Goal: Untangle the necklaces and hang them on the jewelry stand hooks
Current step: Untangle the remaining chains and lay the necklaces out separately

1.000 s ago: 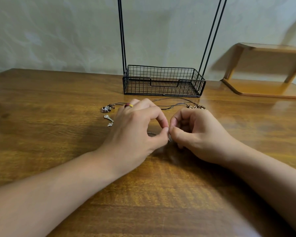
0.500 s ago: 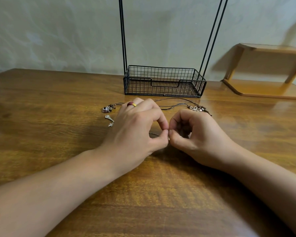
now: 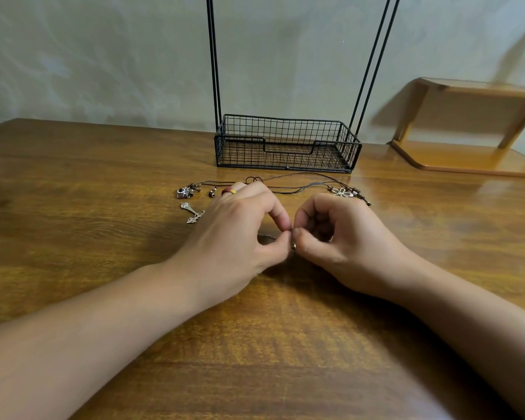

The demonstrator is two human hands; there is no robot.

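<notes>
Left hand point(image 3: 234, 237) and right hand point(image 3: 343, 241) meet thumb-to-forefinger (fingers curled), forearms angled inward.

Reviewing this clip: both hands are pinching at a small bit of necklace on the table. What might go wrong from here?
1. The left hand and right hand pinch a small bead and thin chain close together; pulling apart hard may tighten the tangle or snap the chain.
2. The dark cords beyond the hands cross each other; tugging may drag the flower pendant and camera charm along.
3. The stand's hooks lie above the frame; only its wire basket shows.
</notes>
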